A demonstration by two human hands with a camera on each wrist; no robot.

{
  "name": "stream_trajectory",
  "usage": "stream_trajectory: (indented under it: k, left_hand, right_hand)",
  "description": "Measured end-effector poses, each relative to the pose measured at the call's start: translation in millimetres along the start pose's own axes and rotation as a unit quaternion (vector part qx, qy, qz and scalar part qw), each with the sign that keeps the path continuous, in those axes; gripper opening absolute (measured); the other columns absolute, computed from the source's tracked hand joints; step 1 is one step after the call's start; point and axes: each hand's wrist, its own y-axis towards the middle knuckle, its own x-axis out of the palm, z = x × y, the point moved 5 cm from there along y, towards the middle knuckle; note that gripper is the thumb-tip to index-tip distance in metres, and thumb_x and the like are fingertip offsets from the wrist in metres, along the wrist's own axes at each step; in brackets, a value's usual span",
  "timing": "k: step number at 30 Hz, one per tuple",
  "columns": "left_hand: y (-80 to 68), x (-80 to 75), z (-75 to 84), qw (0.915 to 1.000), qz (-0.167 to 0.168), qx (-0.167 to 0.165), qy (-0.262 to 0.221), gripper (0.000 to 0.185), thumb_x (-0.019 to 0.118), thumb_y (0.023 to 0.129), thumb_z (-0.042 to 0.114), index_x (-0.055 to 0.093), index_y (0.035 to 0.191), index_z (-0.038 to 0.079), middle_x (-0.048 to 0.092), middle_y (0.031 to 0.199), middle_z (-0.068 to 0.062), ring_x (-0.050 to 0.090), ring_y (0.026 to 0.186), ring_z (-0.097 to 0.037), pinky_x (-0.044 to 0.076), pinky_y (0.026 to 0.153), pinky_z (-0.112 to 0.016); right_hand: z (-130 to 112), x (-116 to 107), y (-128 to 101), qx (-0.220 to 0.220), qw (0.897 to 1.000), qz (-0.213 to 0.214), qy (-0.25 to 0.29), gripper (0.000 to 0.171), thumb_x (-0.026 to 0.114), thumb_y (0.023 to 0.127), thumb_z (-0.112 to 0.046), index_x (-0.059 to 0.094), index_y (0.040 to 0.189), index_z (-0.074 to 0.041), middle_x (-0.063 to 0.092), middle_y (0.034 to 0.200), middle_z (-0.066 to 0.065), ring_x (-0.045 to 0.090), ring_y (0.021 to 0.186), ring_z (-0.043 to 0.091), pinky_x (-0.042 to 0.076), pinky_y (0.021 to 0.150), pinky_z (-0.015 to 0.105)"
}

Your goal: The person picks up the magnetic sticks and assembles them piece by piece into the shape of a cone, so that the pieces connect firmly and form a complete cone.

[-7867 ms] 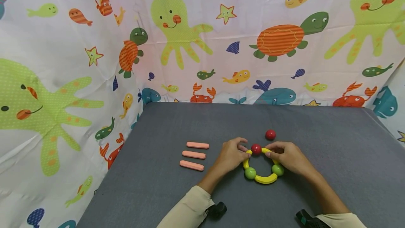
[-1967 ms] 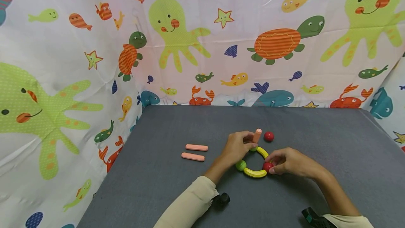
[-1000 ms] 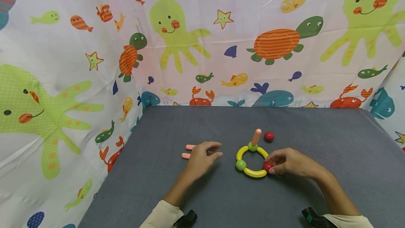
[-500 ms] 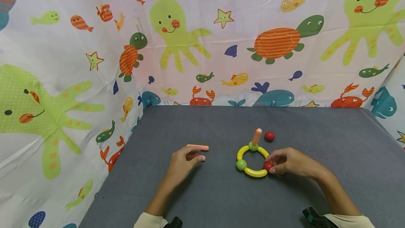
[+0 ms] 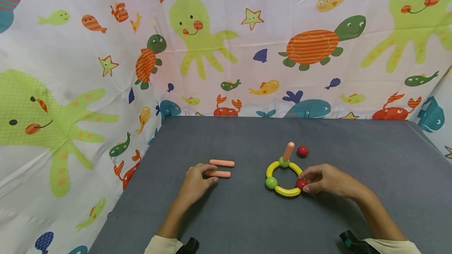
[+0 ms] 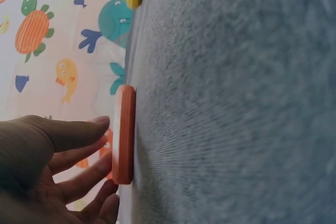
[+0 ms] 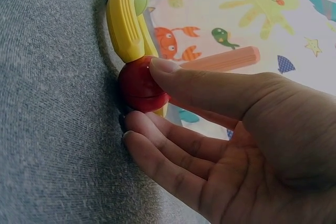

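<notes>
In the head view a ring of yellow curved sticks [image 5: 287,192] joined by balls lies on the table. One green ball [image 5: 271,183] is at its left, and another green ball [image 5: 284,164] at the far side carries an upright pink stick [image 5: 288,151]. My right hand [image 5: 326,179] pinches the ring's red ball [image 7: 137,85] between thumb and fingers. To the left, my left hand [image 5: 195,183] is around the near end of a pink stick [image 5: 221,174], thumb and fingers spread. The left wrist view has its fingertips right beside that stick [image 6: 124,135].
A second loose pink stick [image 5: 221,163] lies just beyond the first. Past the ring is a loose red ball [image 5: 302,151]. The grey table [image 5: 247,222] ends at a cloth [image 5: 226,50] printed with sea animals.
The left hand stood the pink stick on the green ball, let go, and moved left to the two lying sticks. The ring was turned earlier; the right hand stays on its red ball.
</notes>
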Motion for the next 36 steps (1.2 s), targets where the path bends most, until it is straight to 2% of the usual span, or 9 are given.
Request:
stream_trajectory:
  k: [7, 12, 16, 20, 27, 31, 36]
  left_hand:
    - [4.7, 4.5, 6.5, 0.9983, -0.047, 0.011, 0.034, 0.034, 0.086, 0.087, 0.005, 0.079, 0.120, 0.005, 0.073, 0.096, -0.007, 0.058, 0.083, -0.022, 0.046, 0.074, -0.039]
    - [4.3, 9.6, 8.0, 0.9966, -0.077, 0.012, 0.025, 0.031, 0.082, 0.087, -0.005, 0.078, 0.118, 0.000, 0.074, 0.093, -0.009, 0.063, 0.078, -0.019, 0.053, 0.069, -0.037]
    - [4.3, 12.0, 10.2, 0.9966, -0.078, 0.015, 0.022, 0.025, 0.079, 0.090, -0.004, 0.079, 0.115, 0.001, 0.075, 0.099, -0.009, 0.065, 0.084, -0.019, 0.056, 0.075, -0.040]
    - [5.4, 15.0, 17.9, 0.9977, -0.058, 0.027, 0.019, 0.026, 0.080, 0.092, 0.002, 0.077, 0.118, 0.005, 0.074, 0.104, -0.006, 0.065, 0.089, -0.017, 0.056, 0.080, -0.039]
    - [12.3, 28.6, 43.6, 0.9960, -0.021, 0.074, -0.046, 0.033, 0.084, 0.091, 0.006, 0.075, 0.123, 0.010, 0.077, 0.109, -0.005, 0.071, 0.088, -0.016, 0.057, 0.078, -0.031]
    - [16.9, 43.7, 55.9, 0.9933, -0.027, 0.077, -0.081, 0.034, 0.084, 0.091, 0.009, 0.074, 0.123, 0.013, 0.077, 0.109, -0.004, 0.073, 0.088, -0.016, 0.058, 0.077, -0.031]
    - [21.1, 61.8, 69.0, 0.9919, -0.047, 0.069, -0.096, 0.038, 0.083, 0.093, 0.012, 0.073, 0.129, 0.013, 0.076, 0.111, -0.001, 0.072, 0.093, -0.012, 0.058, 0.083, -0.029]
  right_hand:
    - [-1, -3, -3, 0.007, 1.000, 0.008, -0.005, 0.038, 0.079, 0.095, -0.019, 0.073, 0.128, -0.002, 0.069, 0.113, 0.012, 0.063, 0.098, 0.029, 0.059, 0.076, 0.030]
    - [-3, -2, -3, 0.005, 1.000, 0.003, -0.014, 0.037, 0.079, 0.096, -0.021, 0.073, 0.127, -0.002, 0.070, 0.108, 0.010, 0.064, 0.095, 0.028, 0.058, 0.074, 0.030]
    - [-4, 0, -2, 0.003, 1.000, 0.000, -0.019, 0.037, 0.079, 0.096, -0.022, 0.073, 0.127, -0.003, 0.070, 0.105, 0.008, 0.064, 0.093, 0.026, 0.057, 0.073, 0.029]
    - [-6, 2, -1, -0.004, 1.000, -0.003, -0.021, 0.036, 0.079, 0.097, -0.022, 0.073, 0.127, -0.003, 0.070, 0.101, 0.007, 0.064, 0.090, 0.023, 0.055, 0.071, 0.029]
    - [-10, 8, -1, -0.006, 1.000, -0.019, 0.006, 0.035, 0.077, 0.097, -0.018, 0.072, 0.127, 0.000, 0.072, 0.098, 0.008, 0.067, 0.085, 0.021, 0.059, 0.072, 0.032]
    - [-13, 12, -1, -0.009, 0.999, -0.030, 0.028, 0.034, 0.076, 0.097, -0.015, 0.072, 0.127, 0.002, 0.076, 0.099, 0.009, 0.070, 0.084, 0.020, 0.061, 0.073, 0.033]
    - [-15, 17, 2, -0.005, 0.999, -0.032, 0.031, 0.033, 0.076, 0.098, -0.015, 0.073, 0.126, 0.003, 0.077, 0.097, 0.008, 0.072, 0.083, 0.022, 0.063, 0.074, 0.032]
